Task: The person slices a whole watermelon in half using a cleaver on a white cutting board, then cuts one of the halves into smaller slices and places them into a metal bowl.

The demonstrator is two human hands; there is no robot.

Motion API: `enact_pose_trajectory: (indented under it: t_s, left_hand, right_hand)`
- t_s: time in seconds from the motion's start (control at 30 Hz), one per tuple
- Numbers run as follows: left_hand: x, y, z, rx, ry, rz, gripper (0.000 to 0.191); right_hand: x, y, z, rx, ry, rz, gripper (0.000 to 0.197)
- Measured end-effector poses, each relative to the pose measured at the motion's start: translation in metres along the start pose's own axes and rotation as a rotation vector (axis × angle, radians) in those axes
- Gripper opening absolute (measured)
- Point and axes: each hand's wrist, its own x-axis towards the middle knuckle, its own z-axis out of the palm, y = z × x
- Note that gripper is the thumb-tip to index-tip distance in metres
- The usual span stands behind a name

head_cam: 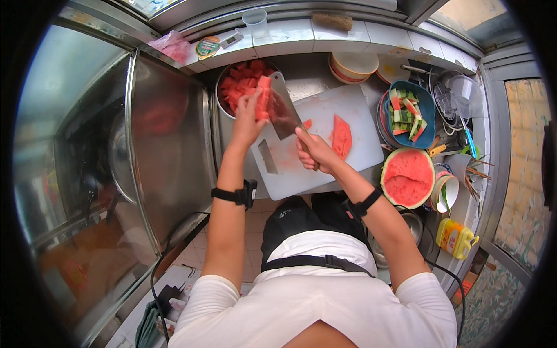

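Observation:
My right hand [317, 150] grips the handle of a cleaver [287, 108], its broad blade angled up and left. Against the blade lies a row of cut watermelon pieces [263, 98], held from the left by the fingers of my left hand [248, 115]. Both are at the near right rim of a metal bowl [223, 104] heaped with watermelon chunks [243, 82]. Beneath the cleaver and my right hand is a white cutting board [300, 182]. A flat watermelon slice [342, 137] rests on it, with a small watermelon scrap [307, 124] nearby.
Right of the board, a blue basin [428, 111] holds watermelon rinds [407, 113]. A cut watermelon half [408, 178] sits nearer me, face up. Stacked bowls [354, 65] stand behind the board. A plastic cup [256, 22] is on the tiled ledge, and a glass-and-metal partition [169, 143] bounds the left side.

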Motion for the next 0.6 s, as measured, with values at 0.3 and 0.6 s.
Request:
enact_pose_trajectory:
  t_s: [0.3,0.6]
  left_hand:
    - [0.025,-0.039,0.015,0.376,0.213,-0.051,0.067]
    - [0.000,0.019,0.057,0.151,0.086,0.151,0.048]
  right_hand:
    - [-0.017,-0.013,0.023,0.069,0.153,0.037,0.047]
    - [-0.105,0.013,-0.043,0.104,0.306,-0.052,0.045]
